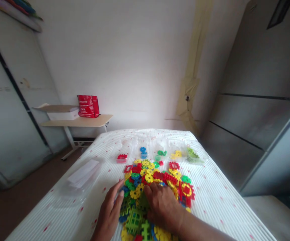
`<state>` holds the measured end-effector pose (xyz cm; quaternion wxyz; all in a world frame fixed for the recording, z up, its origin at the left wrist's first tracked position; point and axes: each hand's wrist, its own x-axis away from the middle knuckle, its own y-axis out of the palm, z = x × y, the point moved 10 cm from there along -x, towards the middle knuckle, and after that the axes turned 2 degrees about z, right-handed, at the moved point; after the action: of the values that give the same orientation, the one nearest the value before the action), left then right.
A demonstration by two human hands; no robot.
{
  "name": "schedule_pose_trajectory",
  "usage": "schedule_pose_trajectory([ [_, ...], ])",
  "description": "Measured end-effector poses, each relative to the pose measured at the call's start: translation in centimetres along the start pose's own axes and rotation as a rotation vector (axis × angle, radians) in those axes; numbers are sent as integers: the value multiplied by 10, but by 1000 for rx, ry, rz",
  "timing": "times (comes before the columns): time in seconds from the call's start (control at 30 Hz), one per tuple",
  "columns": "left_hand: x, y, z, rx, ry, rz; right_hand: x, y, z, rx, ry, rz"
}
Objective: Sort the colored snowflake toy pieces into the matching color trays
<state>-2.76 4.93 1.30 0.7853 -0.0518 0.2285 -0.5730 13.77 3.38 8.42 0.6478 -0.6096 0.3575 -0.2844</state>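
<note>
Right hand [163,204], grip unclear, is reaching into plastic pieces [149,177], seemingly needing a pinch next; left hand [111,209], fingers apart, is flanking them.

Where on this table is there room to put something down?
Bare cloth lies between the pile of toy pieces and the table's right edge, beyond your right forearm. A smaller patch separates the papers from your left hand. The middle is crowded: the pile, your right hand in it, and clear boxes behind.

White table [225,207], heaped colourful pieces [135,194], clear boxes [121,161], papers [84,173] on plastic [71,198]
</note>
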Motion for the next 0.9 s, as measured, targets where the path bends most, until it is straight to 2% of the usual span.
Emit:
schedule_pose_trajectory([
  [0.27,-4,0,-11,-27,-10,3,-3,2,-8,4,-68,67],
  [0.37,-4,0,-14,-30,10,-3,-1,-4,-6,-2,-71,70],
  [0.47,-1,0,-12,-21,40,-23,3,-24,12,-16,-10,86],
  [0.6,0,-1,-10,-35,18,-27,14,-58,64,-89,161,150],
  [0.67,0,-1,-8,-37,6,-28,21,-68,86,-185,197,174],
  [0.73,0,-1,-5,-29,9,-36,25,-67,96,-312,172,137],
  [0.83,-1,1,-5,-36,-1,-41,27,-56,93,-451,90,29],
  [0.9,-1,1,-7,-48,-24,-31,26,-57,96,-467,104,55],
])
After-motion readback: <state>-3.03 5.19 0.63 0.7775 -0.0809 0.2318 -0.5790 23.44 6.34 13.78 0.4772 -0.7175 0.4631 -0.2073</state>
